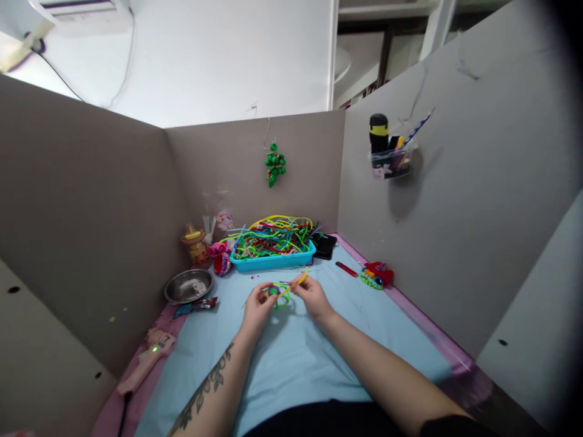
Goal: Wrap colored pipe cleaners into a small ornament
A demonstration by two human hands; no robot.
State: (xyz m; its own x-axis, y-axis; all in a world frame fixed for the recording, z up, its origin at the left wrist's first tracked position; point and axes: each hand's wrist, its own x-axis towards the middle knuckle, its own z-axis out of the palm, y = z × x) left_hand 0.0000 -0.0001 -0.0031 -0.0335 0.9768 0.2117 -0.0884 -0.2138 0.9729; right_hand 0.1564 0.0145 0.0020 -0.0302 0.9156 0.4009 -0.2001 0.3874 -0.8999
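Observation:
Above the light blue mat (291, 358), my left hand (256, 308) pinches a small green and purple pipe-cleaner piece (276, 294). Close beside it, my right hand (310, 295) is closed on a yellow pipe cleaner (301, 278) that runs into the same piece. Both hands meet over the middle of the mat, just in front of a turquoise tray (273, 261) heaped with several coloured pipe cleaners.
A metal bowl (188, 286) and a small wrapper (197, 305) lie at the left, a pink glue gun (146, 358) nearer the front left. A red and green toy (376, 275), a red stick (347, 269) and a black object (324, 245) sit at the right. Grey partition walls enclose the desk.

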